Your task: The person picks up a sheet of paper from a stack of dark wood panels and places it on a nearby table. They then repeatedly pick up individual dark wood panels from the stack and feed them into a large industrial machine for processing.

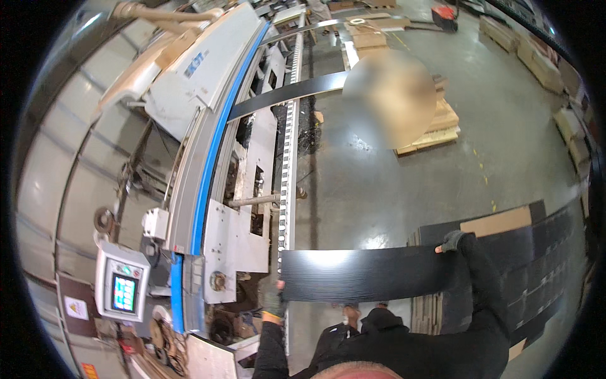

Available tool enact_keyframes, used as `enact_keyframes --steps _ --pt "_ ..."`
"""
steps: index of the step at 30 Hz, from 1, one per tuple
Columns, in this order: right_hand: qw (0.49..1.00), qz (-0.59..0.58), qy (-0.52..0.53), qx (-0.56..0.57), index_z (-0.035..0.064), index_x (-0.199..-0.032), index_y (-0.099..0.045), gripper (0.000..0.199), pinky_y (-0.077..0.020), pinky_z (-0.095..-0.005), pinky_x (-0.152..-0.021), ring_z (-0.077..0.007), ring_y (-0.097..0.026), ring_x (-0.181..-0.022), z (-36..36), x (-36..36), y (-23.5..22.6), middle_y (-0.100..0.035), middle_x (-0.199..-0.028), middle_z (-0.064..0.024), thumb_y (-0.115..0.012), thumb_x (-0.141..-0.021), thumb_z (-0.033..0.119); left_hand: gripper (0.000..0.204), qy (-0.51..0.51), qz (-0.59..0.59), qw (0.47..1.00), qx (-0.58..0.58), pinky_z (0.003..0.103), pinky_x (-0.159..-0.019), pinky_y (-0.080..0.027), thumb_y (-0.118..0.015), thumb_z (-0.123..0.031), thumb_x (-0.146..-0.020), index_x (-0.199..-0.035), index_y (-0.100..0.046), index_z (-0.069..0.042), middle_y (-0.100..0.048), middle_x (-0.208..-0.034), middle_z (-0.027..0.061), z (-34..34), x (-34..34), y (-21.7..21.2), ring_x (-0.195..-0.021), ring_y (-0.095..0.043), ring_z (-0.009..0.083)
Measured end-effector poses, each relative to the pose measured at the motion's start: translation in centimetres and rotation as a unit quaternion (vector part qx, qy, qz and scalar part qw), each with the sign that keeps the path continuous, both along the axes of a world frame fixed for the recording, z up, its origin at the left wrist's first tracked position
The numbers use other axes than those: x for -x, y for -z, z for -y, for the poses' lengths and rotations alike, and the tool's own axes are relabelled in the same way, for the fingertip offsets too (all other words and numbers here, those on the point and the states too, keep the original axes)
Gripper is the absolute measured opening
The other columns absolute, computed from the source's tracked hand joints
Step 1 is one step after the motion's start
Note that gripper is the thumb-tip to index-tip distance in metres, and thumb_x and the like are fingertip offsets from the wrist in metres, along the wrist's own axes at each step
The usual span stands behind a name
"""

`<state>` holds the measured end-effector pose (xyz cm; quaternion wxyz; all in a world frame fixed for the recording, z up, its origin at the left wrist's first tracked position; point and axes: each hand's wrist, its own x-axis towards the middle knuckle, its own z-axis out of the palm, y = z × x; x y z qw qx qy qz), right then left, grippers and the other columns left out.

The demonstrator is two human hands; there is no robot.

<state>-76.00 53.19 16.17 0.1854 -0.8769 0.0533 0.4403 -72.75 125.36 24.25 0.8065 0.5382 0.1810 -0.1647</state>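
A long black panel [366, 275] with a fine streaked sheen lies crosswise in front of me, held between my two hands. My left hand [273, 302], in a dark glove with bare fingertips, grips its left end beside the machine's white-and-black slotted rail [288, 183]. At the far edge near the right end, my right hand [456, 242], also gloved, closes over the panel. The fingers beneath the panel are hidden. Under the right part of it stands a stack of similar black boards [524, 278].
Along my left runs a long machine with a blue edge strip [218, 139] and a control screen [124, 293]. Another dark panel [290, 93] spans from it toward a blurred patch beside stacked wood-coloured boards [442, 129]. A red pallet truck [444, 18] stands far off.
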Motion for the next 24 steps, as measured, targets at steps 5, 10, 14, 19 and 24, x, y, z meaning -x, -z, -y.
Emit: enact_keyframes --steps 5,10,14,19,24 --pt "0.995 0.008 0.087 -0.044 0.0024 -0.125 -0.065 0.093 -0.0418 -0.0492 -0.103 -0.0408 -0.054 -0.125 -14.6 -4.9 -3.3 -0.06 -0.13 -0.0253 -0.059 -0.076 0.081 0.072 -0.245 0.102 0.917 0.297 0.046 -0.109 -0.04 -0.053 -0.064 -0.091 -0.135 -0.056 -0.007 -0.058 -0.136 0.0102 -9.7 0.7 0.2 -0.123 -0.054 0.0294" --pt "0.994 0.101 -0.013 -0.047 0.0017 -0.111 -0.068 0.085 -0.0443 -0.0479 -0.095 -0.04 -0.06 -0.112 -34.7 -10.1 -2.4 -0.065 -0.117 -0.0246 -0.05 -0.082 0.079 0.076 -0.331 0.062 0.926 0.168 0.045 -0.106 -0.04 -0.06 -0.059 -0.09 -0.142 -0.047 -0.006 -0.056 -0.137 0.0166 -9.6 1.4 -0.3 -0.123 -0.053 0.0326" --pt "0.986 0.11 0.064 -0.111 0.0052 -0.096 -0.073 0.074 -0.0471 -0.0463 -0.081 -0.0346 -0.066 -0.092 -43.6 -11.2 3.9 -0.069 -0.092 -0.0221 -0.057 -0.082 0.076 0.065 -0.36 -0.202 0.68 -0.606 0.04 -0.088 -0.049 -0.057 -0.057 -0.094 -0.125 -0.062 -0.001 -0.067 -0.116 0.0179 -13.5 -1.1 1.1 -0.101 -0.062 0.0341" --pt "0.989 0.101 0.029 -0.101 -0.0006 -0.094 -0.072 0.077 -0.0471 -0.0437 -0.081 -0.0294 -0.063 -0.087 -55.7 -13.0 2.2 -0.069 -0.088 -0.0177 -0.06 -0.081 0.075 0.079 -0.549 -0.073 0.787 -0.271 0.04 -0.097 -0.045 -0.069 -0.063 -0.083 -0.12 -0.062 0.006 -0.064 -0.124 0.0181 -28.0 1.3 15.4 -0.113 -0.059 0.03" --pt "0.993 0.083 0.066 -0.05 -0.0027 -0.098 -0.071 0.084 -0.0466 -0.0442 -0.084 -0.0339 -0.063 -0.091 -58.5 -16.3 4.8 -0.069 -0.091 -0.0193 -0.061 -0.077 0.078 0.073 -0.54 -0.112 0.823 -0.135 0.036 -0.094 -0.045 -0.078 -0.05 -0.082 -0.128 -0.055 0.003 -0.062 -0.119 0.01 -30.0 -3.6 10.5 -0.108 -0.057 0.0236"
